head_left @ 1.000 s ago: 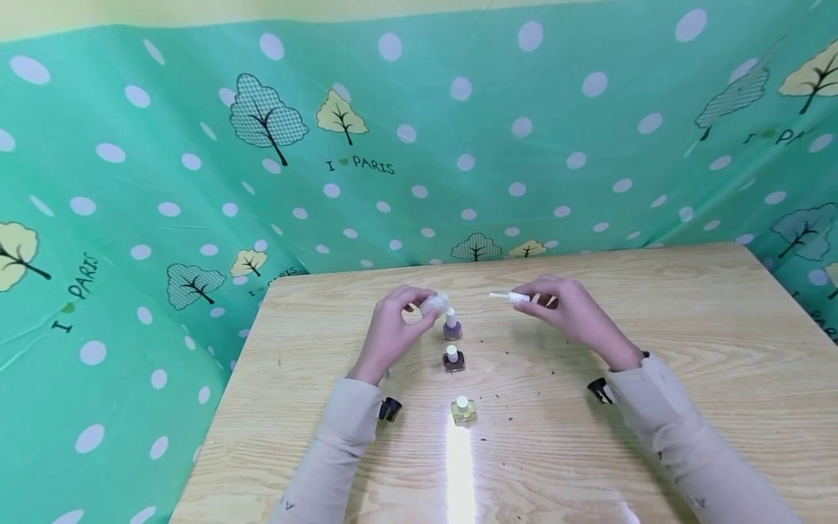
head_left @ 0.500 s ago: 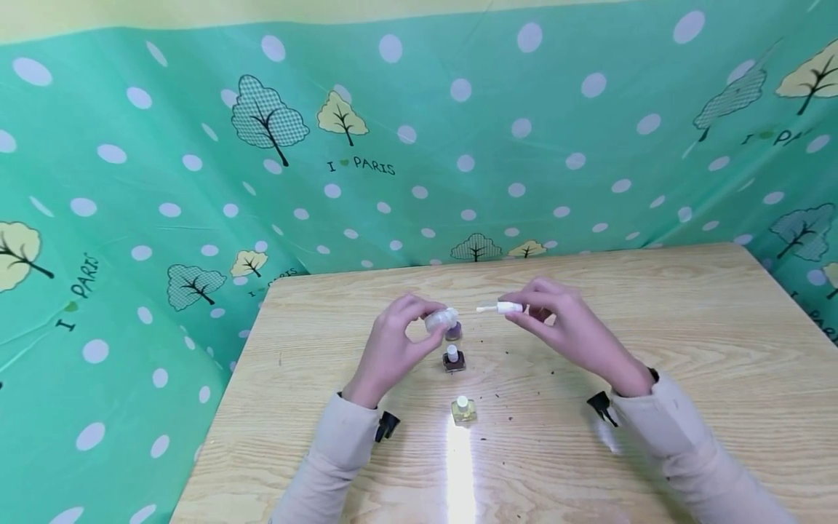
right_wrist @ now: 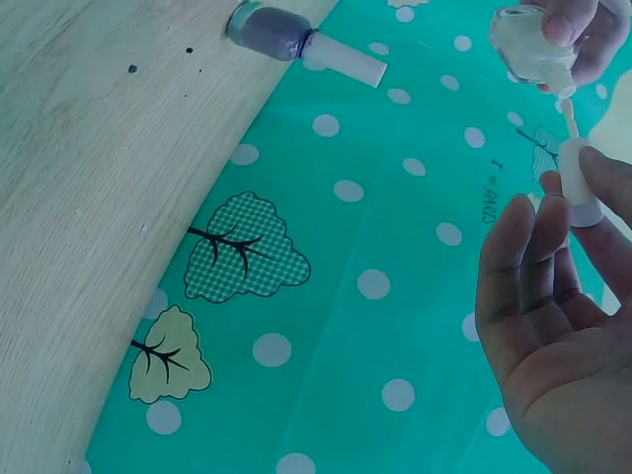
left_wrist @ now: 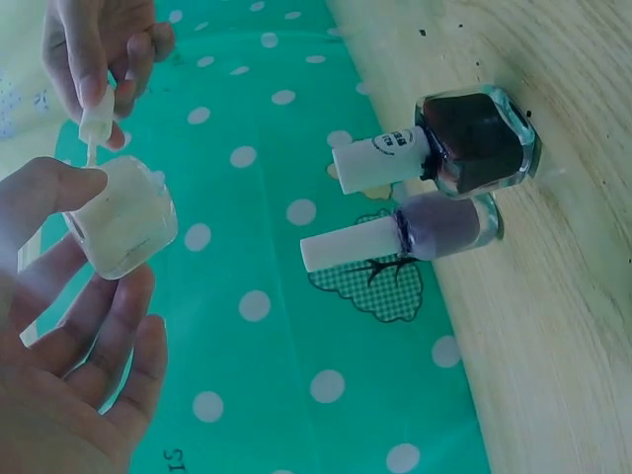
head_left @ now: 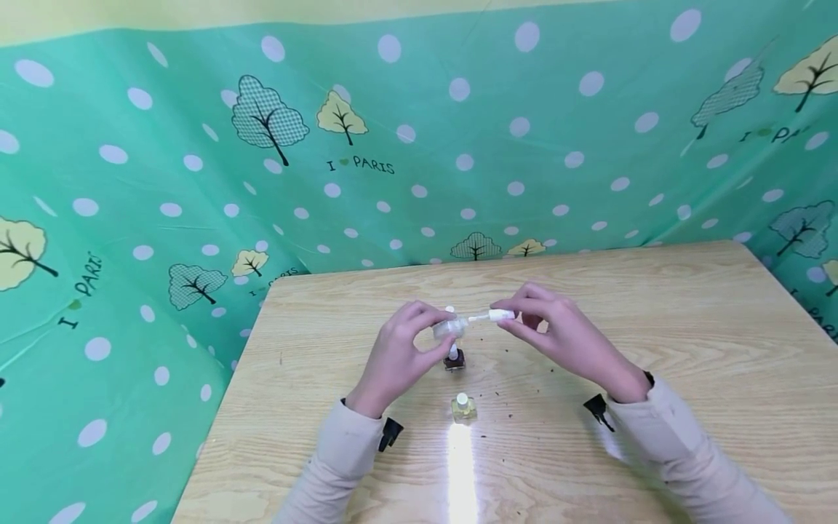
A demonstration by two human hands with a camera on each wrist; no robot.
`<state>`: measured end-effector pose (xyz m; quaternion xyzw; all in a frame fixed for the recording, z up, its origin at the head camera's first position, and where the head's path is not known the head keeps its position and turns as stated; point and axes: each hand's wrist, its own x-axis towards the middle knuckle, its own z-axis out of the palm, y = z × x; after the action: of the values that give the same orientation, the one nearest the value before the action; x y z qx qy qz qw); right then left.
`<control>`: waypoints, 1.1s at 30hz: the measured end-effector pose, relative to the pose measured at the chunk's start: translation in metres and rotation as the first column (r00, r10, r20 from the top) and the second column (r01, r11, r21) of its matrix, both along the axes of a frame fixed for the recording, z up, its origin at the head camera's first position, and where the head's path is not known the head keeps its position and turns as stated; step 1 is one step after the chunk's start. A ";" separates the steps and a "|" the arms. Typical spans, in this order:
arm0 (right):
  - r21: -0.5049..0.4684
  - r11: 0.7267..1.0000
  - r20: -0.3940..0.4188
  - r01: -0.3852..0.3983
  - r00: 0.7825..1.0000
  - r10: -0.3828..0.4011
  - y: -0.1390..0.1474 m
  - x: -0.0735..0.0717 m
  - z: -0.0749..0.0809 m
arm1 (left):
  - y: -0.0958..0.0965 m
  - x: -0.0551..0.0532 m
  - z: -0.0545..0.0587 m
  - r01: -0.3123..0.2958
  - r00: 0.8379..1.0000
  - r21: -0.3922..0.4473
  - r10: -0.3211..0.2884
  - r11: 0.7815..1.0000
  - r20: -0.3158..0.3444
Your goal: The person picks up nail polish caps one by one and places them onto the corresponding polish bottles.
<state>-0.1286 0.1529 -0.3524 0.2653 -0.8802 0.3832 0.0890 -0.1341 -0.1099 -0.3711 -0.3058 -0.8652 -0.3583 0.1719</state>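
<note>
My left hand (head_left: 402, 353) pinches a nail polish bottle (left_wrist: 128, 219) with whitish contents, tilted with its neck toward the right. Between thumb and fingers, my right hand (head_left: 556, 331) holds the white brush cap (right_wrist: 580, 185). The brush tip is at the mouth of the bottle, as the right wrist view shows; how far it reaches inside I cannot tell. Just below the left fingers stands a dark nail polish bottle (left_wrist: 479, 141). A purple nail polish bottle (left_wrist: 444, 226) is mostly hidden behind the left hand in the head view.
A yellow nail polish bottle (head_left: 463, 409) stands nearer on the wooden table (head_left: 687, 327). Small dark specks dot the wood around the bottles. Behind the table hangs a green dotted cloth (head_left: 406, 131).
Both hands have come closer together. The left hand has moved the bottle right and slightly nearer, while the right hand has brought the brush leftward to the bottle's mouth.
</note>
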 end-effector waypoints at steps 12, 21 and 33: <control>0.014 1.000 -0.004 -0.028 1.000 0.028 -0.004 0.003 -0.001 | 0.002 0.006 0.001 0.015 0.999 -0.010 -0.016 1.000 -0.036; 0.025 0.999 -0.030 -0.040 0.999 0.041 -0.006 0.006 0.001 | 0.004 0.009 0.004 0.018 0.997 -0.030 -0.020 0.999 -0.074; 0.032 0.998 -0.033 -0.056 0.998 0.057 -0.007 0.007 0.001 | 0.006 0.010 0.005 0.017 0.998 -0.054 -0.020 0.998 -0.065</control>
<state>-0.1218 0.1459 -0.3511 0.2980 -0.8766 0.3671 0.0890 -0.1238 -0.1043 -0.3656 -0.3298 -0.8655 -0.3263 0.1886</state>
